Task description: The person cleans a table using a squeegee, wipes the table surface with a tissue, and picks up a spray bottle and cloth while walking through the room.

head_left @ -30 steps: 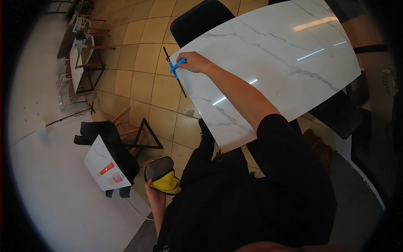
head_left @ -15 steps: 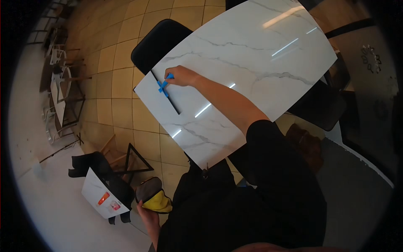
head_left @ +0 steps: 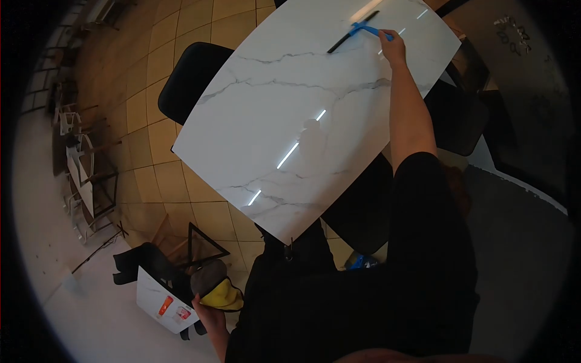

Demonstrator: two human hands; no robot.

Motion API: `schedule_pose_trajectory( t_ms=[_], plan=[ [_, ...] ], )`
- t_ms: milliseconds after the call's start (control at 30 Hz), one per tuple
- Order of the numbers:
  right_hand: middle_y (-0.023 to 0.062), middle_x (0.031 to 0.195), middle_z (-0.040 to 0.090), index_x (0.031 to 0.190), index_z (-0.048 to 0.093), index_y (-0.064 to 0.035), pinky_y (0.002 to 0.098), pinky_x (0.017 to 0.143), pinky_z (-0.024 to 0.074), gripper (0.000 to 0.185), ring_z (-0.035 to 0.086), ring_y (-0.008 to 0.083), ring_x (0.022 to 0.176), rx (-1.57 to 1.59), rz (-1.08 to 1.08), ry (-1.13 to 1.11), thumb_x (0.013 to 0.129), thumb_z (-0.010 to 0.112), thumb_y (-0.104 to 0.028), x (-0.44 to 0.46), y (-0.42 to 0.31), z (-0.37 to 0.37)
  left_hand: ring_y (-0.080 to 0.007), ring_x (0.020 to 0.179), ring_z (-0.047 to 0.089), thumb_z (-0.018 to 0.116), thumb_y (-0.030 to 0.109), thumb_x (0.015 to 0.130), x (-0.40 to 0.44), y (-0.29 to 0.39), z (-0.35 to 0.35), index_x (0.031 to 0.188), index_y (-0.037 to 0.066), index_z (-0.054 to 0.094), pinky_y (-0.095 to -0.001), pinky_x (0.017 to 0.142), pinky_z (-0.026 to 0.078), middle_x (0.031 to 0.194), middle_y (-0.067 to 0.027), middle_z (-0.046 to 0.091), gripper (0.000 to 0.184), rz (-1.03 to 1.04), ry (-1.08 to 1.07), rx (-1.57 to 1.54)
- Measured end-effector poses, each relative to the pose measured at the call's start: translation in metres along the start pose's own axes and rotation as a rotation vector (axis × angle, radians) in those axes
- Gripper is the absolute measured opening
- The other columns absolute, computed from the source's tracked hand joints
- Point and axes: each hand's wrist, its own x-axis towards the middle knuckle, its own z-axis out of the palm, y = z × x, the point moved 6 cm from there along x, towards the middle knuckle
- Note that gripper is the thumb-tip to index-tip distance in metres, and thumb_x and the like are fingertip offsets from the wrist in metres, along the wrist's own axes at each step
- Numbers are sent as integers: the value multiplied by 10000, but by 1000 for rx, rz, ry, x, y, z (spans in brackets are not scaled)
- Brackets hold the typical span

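Stretched toward the far right of the marble-patterned table [head_left: 266, 121], my right hand [head_left: 394, 48] is closed around the blue handle of a squeegee [head_left: 365, 27]. Its dark blade lies slantwise over the white top near the far end. Low on the left, beside my body, my left hand [head_left: 207, 311] grips a grey and yellow cloth [head_left: 223, 294]. The cloth hangs well away from the table, and part of my left fingers is hidden by it.
Black chairs stand along the table's left side [head_left: 195, 81] and right side [head_left: 457, 118]. At lower left, a small white table [head_left: 158, 302] carries an orange item and a red-and-white packet. A blue packet [head_left: 361, 261] lies below the near right edge.
My right hand has carried the squeegee from the table's left edge across to the far right, and the blade's slant has turned. The left hand still holds the cloth in nearly the same place.
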Motion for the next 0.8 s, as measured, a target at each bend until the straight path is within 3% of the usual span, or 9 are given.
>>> schedule_pose_trajectory(
  t_ms=[133,233,267,300,367,400,633,733,800],
  plan=[
    [117,991,702,1091,680,-129,387,818,530,301,660,282,907,-36,213,200,932,597,-370,-66,37,-57,-250,1180,588,490,286,946,10,-3,6,1355,18,500,-339,1002,441,1312,-138,603,489,-47,-12,-1],
    [141,998,694,1067,685,-83,394,834,511,367,646,305,925,22,362,255,923,598,-408,-147,12,-44,-247,1175,589,497,278,946,20,-3,18,1349,14,501,-338,1009,439,1309,-135,605,482,-77,-74,24],
    [165,977,692,1095,636,-84,425,749,528,362,660,316,864,-21,301,256,957,535,-403,-169,9,-28,-247,1175,589,497,278,946,24,-1,18,1349,14,501,-338,1009,439,1309,-135,605,482,-74,-71,39],
    [144,884,700,1085,615,-44,399,727,531,384,670,286,787,-23,312,233,962,531,-399,-194,8,-12,-247,1174,590,499,277,946,28,3,18,1347,13,503,-337,1009,438,1308,-134,606,480,-57,-85,66],
    [103,760,692,1080,597,-20,359,708,530,384,668,244,698,293,514,62,980,510,-380,-261,-20,17,-245,1172,590,503,276,946,38,12,21,1344,12,506,-335,1008,437,1306,-132,608,477,-25,-122,120],
    [63,680,672,1079,584,0,324,684,526,380,656,206,622,363,514,13,996,495,-361,-292,-26,33,-245,1171,591,505,275,946,40,16,24,1342,12,508,-334,1007,436,1304,-131,609,475,-11,-143,147],
    [80,716,672,984,578,-14,328,655,518,318,677,218,647,499,630,-328,1031,457,-304,-485,-84,93,-239,1186,581,513,270,947,62,26,40,1331,7,520,-334,1016,422,1303,-130,610,466,-79,-357,198],
    [87,742,680,1006,572,-5,302,717,507,331,658,206,636,611,692,-350,1025,452,-313,-540,-91,112,-243,1190,576,517,274,946,85,24,35,1334,8,517,-338,1021,418,1300,-132,610,470,-118,-415,222],
    [87,743,672,1007,572,-7,298,684,498,332,636,196,610,632,694,-318,1025,453,-317,-559,-89,123,-248,1189,575,514,281,947,96,27,31,1337,12,515,-346,1020,418,1302,-131,607,474,-122,-447,258]
  ],
)
